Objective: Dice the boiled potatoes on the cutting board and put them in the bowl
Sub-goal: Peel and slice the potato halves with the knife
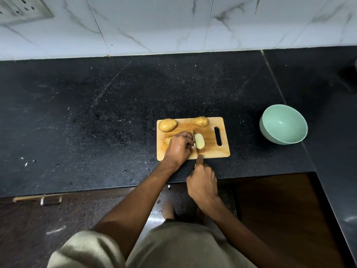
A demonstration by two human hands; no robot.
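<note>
Two whole potatoes wait along the far edge of the wooden cutting board (210,151), one (167,124) at the far-left corner and the other (201,121) further right, toward the slot handle, while a third is under the knife near the board's middle. The left hand (178,147) curls over the uncut part of that potato (167,139), fingertips bunched just beside the blade, and a pale cut piece (199,141) lies flat on the board on the blade's other side. The right hand (201,183), off the board's near edge, grips the handle of the knife (195,146), its forefinger laid along the top; the blade runs from near edge toward far edge across the board. Well to the right of the board, on the dark bench (96,113), stands a mint-green bowl (283,124), which appears to hold nothing yet.

Boiled potato is likely soft and a little slick where cut, and should give to light pressure rather than force; a hard squeeze could crumble it. The rounded skin side looks the surest hold, with the flat cut face down to stop rolling. Diced pieces would probably travel best scooped in a cupped hand, not pinched singly.
</note>
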